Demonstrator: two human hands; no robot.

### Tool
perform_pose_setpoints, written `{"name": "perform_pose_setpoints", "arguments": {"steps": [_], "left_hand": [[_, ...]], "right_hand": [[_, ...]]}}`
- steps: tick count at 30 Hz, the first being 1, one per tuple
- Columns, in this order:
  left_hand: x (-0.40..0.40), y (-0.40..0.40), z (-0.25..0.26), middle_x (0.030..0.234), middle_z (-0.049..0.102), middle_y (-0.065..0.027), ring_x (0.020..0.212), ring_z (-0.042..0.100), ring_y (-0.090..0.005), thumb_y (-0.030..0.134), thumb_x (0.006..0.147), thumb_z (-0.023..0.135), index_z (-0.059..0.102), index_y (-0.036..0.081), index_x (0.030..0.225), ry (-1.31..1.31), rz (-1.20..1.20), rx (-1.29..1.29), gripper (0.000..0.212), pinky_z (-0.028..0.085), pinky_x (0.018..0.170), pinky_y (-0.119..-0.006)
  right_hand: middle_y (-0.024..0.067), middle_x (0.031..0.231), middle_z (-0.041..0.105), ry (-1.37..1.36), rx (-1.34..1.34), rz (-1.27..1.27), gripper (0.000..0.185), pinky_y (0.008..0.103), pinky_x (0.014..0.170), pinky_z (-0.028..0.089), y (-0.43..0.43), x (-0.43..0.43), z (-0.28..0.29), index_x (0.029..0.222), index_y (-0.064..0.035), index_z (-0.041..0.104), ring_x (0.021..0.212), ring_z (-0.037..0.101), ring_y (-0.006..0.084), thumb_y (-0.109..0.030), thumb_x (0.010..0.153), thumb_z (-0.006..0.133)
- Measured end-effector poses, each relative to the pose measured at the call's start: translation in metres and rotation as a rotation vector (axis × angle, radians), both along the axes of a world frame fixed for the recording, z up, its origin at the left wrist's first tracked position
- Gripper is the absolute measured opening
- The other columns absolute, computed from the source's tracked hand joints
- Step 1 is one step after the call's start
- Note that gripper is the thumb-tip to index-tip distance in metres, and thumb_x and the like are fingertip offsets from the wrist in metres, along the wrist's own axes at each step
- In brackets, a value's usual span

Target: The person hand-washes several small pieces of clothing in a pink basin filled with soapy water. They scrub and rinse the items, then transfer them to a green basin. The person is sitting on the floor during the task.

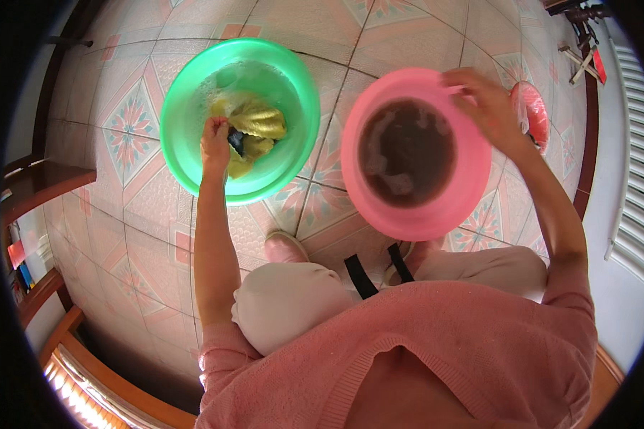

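Observation:
A green plastic basin stands on the floor at the left, with sudsy water in it. In it lies a wet yellow cloth with a dark patch showing among its folds. My left hand pinches the cloth's left side. To the right is a pink plastic basin of dark brown water with patches of foam. At its upper right rim is my right hand, blurred, with thumb and fingers apart. Whether it grips the rim cannot be made out.
Patterned floor tiles lie under both basins. My shoes are close below them. A red round object partly under clear plastic sits beyond my right wrist. Wooden furniture stands at the left edge, and a white ribbed panel at the right.

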State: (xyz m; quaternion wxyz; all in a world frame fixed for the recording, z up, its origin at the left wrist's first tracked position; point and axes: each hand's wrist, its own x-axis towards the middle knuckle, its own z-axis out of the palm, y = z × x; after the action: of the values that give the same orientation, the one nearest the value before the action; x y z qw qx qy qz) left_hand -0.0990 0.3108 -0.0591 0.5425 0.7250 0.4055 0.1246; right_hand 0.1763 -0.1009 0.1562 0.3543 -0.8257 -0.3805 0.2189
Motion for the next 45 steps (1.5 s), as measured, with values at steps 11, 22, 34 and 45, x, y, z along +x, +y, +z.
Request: {"name": "perform_pose_setpoints", "arguments": {"steps": [11, 22, 34, 45], "left_hand": [[0.024, -0.010, 0.178, 0.095, 0.062, -0.0038, 0.084, 0.058, -0.0104, 0.014, 0.093, 0.069, 0.061, 0.001, 0.114, -0.486, -0.053, -0.426, 0.026, 0.046, 0.078, -0.024], [-0.026, 0.053, 0.108, 0.084, 0.069, -0.0072, 0.077, 0.063, -0.0136, 0.021, 0.086, 0.074, 0.070, 0.000, 0.094, -0.050, -0.132, 0.084, 0.023, 0.049, 0.069, -0.031], [-0.014, 0.014, -0.008, 0.104, 0.069, -0.0150, 0.092, 0.067, -0.0343, 0.011, 0.079, 0.067, 0.061, 0.004, 0.124, 0.298, -0.192, 0.420, 0.045, 0.053, 0.083, -0.042], [0.025, 0.003, 0.168, 0.097, 0.068, -0.0086, 0.082, 0.061, -0.0137, 0.000, 0.082, 0.051, 0.064, -0.005, 0.110, -0.537, 0.120, -0.444, 0.031, 0.049, 0.073, -0.026]], "right_hand": [[0.0148, 0.097, 0.066, 0.193, 0.175, 0.107, 0.027, 0.0418, 0.079, 0.049, 0.266, -0.135, -0.134, 0.101, -0.0047, 0.067, 0.090, 0.063, 0.0318, -0.025, 0.084, 0.072], [0.0050, 0.087, 0.064, 0.570, 0.178, 0.153, 0.026, 0.0318, 0.075, 0.046, 0.294, -0.097, -0.084, 0.099, -0.0023, 0.063, 0.083, 0.058, 0.0160, -0.028, 0.092, 0.065], [0.0163, 0.120, 0.061, -0.275, 0.040, 0.049, 0.038, 0.0467, 0.092, 0.048, 0.281, -0.091, -0.163, 0.116, -0.0039, 0.061, 0.108, 0.059, 0.0367, -0.013, 0.079, 0.069], [0.0077, 0.100, 0.068, 0.314, 0.056, 0.029, 0.051, 0.0310, 0.082, 0.051, 0.290, -0.108, -0.179, 0.123, -0.0049, 0.060, 0.090, 0.066, 0.0172, 0.001, 0.075, 0.074]]}}
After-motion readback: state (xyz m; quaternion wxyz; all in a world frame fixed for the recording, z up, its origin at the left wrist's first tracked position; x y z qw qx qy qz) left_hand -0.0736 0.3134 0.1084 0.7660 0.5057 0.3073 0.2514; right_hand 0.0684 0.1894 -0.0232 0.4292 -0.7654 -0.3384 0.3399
